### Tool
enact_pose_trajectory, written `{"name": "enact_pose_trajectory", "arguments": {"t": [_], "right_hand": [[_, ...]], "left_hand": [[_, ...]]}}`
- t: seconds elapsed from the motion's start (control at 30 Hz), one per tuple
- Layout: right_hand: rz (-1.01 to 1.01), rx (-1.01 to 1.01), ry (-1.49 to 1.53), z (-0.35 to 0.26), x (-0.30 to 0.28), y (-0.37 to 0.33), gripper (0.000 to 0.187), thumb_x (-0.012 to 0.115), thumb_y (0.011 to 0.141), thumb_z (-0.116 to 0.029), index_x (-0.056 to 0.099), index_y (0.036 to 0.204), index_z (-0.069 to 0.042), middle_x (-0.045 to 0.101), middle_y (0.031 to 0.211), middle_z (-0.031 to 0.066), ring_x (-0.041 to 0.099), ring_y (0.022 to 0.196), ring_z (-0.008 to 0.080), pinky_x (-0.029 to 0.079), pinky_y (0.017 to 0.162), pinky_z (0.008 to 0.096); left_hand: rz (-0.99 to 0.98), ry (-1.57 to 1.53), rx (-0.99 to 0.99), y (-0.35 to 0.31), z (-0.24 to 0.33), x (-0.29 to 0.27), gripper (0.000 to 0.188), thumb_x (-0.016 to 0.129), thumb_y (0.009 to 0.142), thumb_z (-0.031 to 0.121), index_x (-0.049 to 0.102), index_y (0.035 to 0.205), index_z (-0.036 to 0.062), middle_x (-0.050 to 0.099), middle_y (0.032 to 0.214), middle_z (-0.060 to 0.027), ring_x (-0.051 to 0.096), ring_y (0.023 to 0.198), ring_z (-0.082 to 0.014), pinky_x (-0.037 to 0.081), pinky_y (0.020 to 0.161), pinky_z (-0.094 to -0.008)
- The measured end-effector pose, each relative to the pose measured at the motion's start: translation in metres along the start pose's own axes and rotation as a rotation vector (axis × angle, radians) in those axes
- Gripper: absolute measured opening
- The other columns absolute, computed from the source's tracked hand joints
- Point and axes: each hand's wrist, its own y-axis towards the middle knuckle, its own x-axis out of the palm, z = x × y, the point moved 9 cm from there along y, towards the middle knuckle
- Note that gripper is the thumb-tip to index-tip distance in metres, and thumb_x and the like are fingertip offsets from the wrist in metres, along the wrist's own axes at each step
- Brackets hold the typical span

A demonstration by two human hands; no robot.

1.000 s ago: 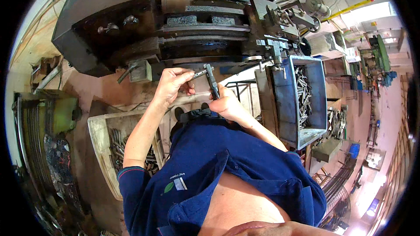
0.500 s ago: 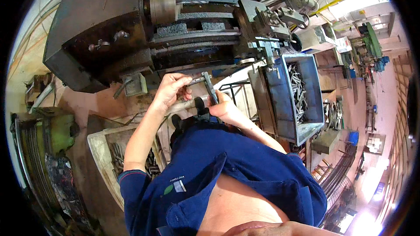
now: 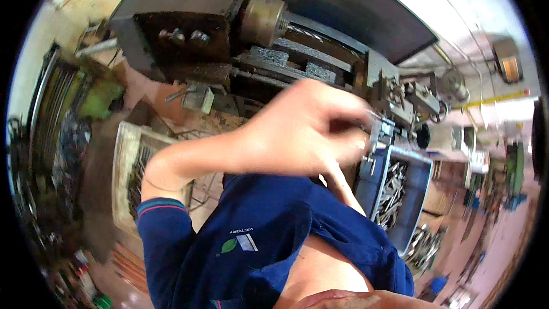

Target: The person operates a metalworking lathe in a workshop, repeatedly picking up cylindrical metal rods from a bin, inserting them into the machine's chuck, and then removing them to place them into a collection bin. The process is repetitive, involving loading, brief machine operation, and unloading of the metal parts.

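Note:
Large and close in the view, my left hand [image 3: 300,129] reaches across to the right, blurred by motion. Its fingers curl together toward the thumb, and a smeared grey streak shows by the fingertips; what it is cannot be told. My right forearm [image 3: 341,191] comes up behind it, with the right hand mostly hidden by the left. The caliper seen earlier in the right hand is not clearly visible. Just beyond the hands stands a metal lathe with a round chuck [image 3: 264,21] and a tool carriage [image 3: 393,92].
A blue crate [image 3: 421,200] with many metal pieces stands right of my body. At left is a pale bin [image 3: 122,180] holding metal rods. A green machine [image 3: 102,94] stands farther left, and a small metal box [image 3: 197,97] sits below the lathe's headstock.
My left hand has moved up and rightward from beside the caliper, now covering my right hand. The view has turned, shifting the lathe rightward. The caliper and metal pin are no longer clear.

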Motion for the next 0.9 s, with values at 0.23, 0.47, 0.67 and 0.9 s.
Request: {"name": "enact_pose_trajectory", "arguments": {"t": [0.23, 0.47, 0.67, 0.9], "right_hand": [[-0.041, 0.074, -0.019, 0.047, -0.053, 0.037, 0.019, 0.043, 0.073, 0.005, 0.050, 0.089, -0.002, 0.051, 0.072, 0.0066, 0.052, 0.064, 0.0185, 0.044, 0.059, 0.0315], [-0.060, 0.059, 0.090, 0.042, -0.071, 0.046, 0.031, 0.045, 0.063, 0.009, 0.051, 0.091, -0.001, 0.052, 0.073, 0.0079, 0.053, 0.064, 0.0192, 0.045, 0.060, 0.0316], [0.071, 0.002, 0.098, 0.009, -0.096, 0.055, 0.031, 0.053, 0.059, 0.000, 0.051, 0.090, -0.002, 0.051, 0.069, 0.0025, 0.048, 0.058, 0.0117, 0.039, 0.055, 0.0243], [0.154, -0.303, 0.292, -0.030, -0.101, 0.084, 0.021, 0.051, 0.067, 0.002, 0.050, 0.087, -0.002, 0.047, 0.067, 0.0005, 0.043, 0.059, 0.0095, 0.034, 0.052, 0.0229]], "left_hand": [[0.011, 0.587, 0.634, 0.015, 0.108, 0.106, 0.012, 0.057, 0.061, 0.007, 0.059, 0.071, 0.0011, 0.053, 0.060, -0.0122, 0.058, 0.056, -0.0286, 0.044, 0.053, -0.0389], [-0.040, 0.618, 0.596, 0.013, 0.097, 0.103, 0.015, 0.057, 0.067, 0.003, 0.061, 0.081, 0.0000, 0.058, 0.068, -0.0109, 0.060, 0.062, -0.0222, 0.047, 0.058, -0.0323], [0.107, 0.408, 0.489, 0.024, 0.073, 0.049, 0.018, 0.056, 0.072, -0.001, 0.063, 0.089, -0.0009, 0.062, 0.074, -0.0098, 0.063, 0.068, -0.0167, 0.050, 0.062, -0.0266], [0.279, 0.151, -0.219, 0.035, -0.224, -0.025, 0.053, 0.067, 0.077, 0.015, 0.043, 0.120, -0.0062, 0.056, 0.109, -0.0118, 0.053, 0.099, -0.0159, 0.043, 0.085, -0.0289]]}}
